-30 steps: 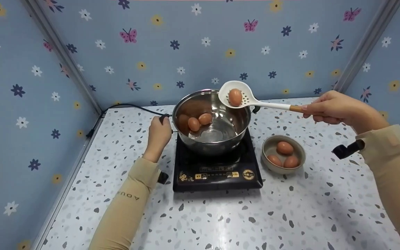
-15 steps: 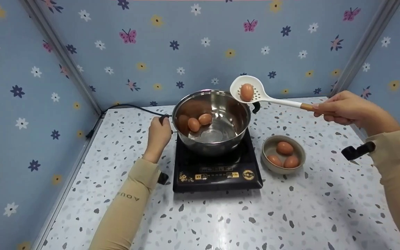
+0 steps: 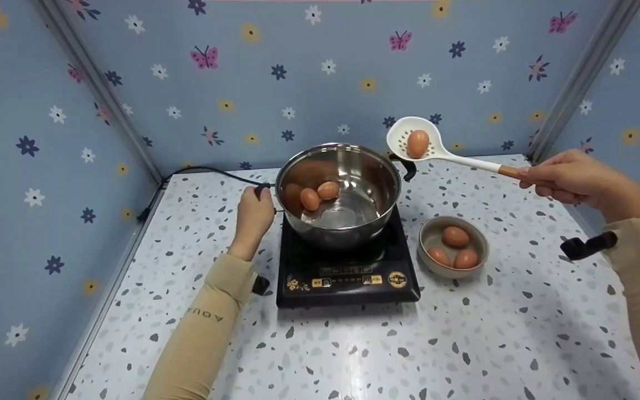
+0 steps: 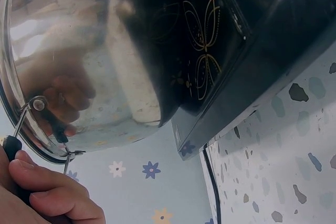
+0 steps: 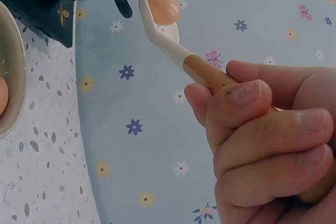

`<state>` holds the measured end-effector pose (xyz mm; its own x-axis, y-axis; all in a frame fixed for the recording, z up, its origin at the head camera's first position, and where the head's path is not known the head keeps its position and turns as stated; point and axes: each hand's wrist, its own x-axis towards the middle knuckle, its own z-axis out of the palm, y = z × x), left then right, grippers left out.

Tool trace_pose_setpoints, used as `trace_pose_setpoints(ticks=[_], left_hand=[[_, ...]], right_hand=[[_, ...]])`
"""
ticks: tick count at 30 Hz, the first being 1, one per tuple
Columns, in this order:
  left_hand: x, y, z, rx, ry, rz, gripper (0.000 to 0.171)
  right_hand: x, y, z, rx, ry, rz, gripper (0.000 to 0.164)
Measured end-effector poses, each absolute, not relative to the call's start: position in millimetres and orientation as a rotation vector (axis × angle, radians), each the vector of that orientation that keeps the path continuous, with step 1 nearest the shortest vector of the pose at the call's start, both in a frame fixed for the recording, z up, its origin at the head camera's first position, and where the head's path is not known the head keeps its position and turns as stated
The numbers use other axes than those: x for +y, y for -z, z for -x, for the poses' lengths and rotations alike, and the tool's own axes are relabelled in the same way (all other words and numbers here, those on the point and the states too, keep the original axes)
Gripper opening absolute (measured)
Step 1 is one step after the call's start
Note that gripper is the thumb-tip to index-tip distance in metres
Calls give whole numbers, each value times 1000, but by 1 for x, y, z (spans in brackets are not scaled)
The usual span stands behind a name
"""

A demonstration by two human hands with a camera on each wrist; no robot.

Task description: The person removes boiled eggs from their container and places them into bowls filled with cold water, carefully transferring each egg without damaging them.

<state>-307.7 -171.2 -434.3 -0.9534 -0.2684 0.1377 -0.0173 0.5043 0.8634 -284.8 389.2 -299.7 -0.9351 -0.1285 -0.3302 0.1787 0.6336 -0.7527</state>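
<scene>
My left hand (image 3: 255,218) grips the black side handle (image 4: 12,145) of a steel pot (image 3: 339,222). Inside the pot, two brown eggs (image 3: 320,194) lie side by side toward the left wall. With curled fingers my right hand (image 3: 581,176) holds the wooden handle (image 5: 205,72) of a white slotted spoon (image 3: 467,161). One brown egg (image 3: 418,144) rests in the spoon's bowl, raised above and behind the pot's right handle (image 3: 407,168). A small beige bowl (image 3: 426,258) with three brown eggs (image 3: 455,237) stands right of the pot.
Under the pot is a black induction cooker (image 3: 348,289) on a speckled white table (image 3: 348,350). A black cord (image 3: 209,168) runs from it along the back left. Blue flowered panels (image 3: 320,66) enclose the table at the back and both sides.
My right hand has carried the slotted spoon and its egg to the right, from over the pot's rim past its right handle. My left hand and the pot stay put.
</scene>
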Motion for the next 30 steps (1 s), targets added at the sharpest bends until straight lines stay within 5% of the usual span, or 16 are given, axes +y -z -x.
trace_pose_setpoints(ticks=[30], left_hand=[[-171,432,306,-2497,1430,-232,37]], right_hand=[[444,331,281,2439,1095,-134,32]])
